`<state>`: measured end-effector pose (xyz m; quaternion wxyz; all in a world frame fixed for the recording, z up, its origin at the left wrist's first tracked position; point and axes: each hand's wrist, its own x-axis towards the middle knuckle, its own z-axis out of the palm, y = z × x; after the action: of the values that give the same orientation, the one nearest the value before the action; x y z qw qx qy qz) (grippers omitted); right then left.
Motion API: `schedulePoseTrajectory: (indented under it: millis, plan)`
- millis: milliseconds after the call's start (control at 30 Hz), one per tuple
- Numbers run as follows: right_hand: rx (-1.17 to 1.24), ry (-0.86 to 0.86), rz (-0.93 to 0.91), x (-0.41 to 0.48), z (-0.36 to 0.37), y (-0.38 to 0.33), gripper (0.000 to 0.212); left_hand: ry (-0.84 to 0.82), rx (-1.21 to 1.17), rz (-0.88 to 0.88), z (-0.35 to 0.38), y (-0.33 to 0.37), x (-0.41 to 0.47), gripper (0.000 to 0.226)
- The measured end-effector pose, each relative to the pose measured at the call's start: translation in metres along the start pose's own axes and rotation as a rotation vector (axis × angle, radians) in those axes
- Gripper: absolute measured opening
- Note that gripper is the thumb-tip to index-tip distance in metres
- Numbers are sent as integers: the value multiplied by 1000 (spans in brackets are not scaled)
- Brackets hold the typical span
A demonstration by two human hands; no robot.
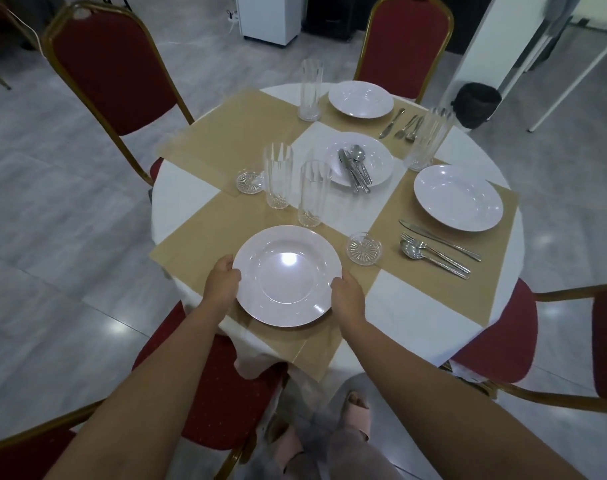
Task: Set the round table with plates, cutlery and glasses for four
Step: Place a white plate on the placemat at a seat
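Observation:
A white plate (pixel 286 276) lies on the near tan placemat (pixel 205 244), held at its rim by my left hand (pixel 222 278) and my right hand (pixel 347 296). A centre plate (pixel 378 161) carries a pile of cutlery (pixel 355 168). The right plate (pixel 458 197) has a knife, fork and spoon (pixel 433 249) beside it. A far plate (pixel 360 98) also has cutlery (pixel 400 124) at its side. Tall glasses stand at the far side (pixel 310 90), at the right (pixel 426 140) and two near the middle (pixel 277 174) (pixel 314 194).
Two small glass coasters (pixel 250 181) (pixel 363 248) lie on the round table (pixel 177 202). Red chairs with gold frames surround it: far left (pixel 115 74), far (pixel 409 39), right (pixel 606 341) and near left (pixel 208 386). A black bin (pixel 477 103) stands on the floor beyond.

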<state>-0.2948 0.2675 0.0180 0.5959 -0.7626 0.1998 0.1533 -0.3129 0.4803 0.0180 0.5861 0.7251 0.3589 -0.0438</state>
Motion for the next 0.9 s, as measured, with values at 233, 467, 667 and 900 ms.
schedulePoseTrajectory:
  millis: [233, 467, 667, 900]
  plan:
    - [77, -55, 71, 1, -7, -4, 33, 11, -107, -38, 3, -2, 0, 59]
    - [92, -61, 87, -4, -12, -2, 33, -14, -153, -54, 4, -4, -8, 60]
    - [92, -85, 101, -4, -16, -3, 31, -23, -142, -62, 4, -7, -11, 61]
    - [37, -133, 85, 4, -21, -8, 30, -43, -134, -81, 5, -4, -15, 61]
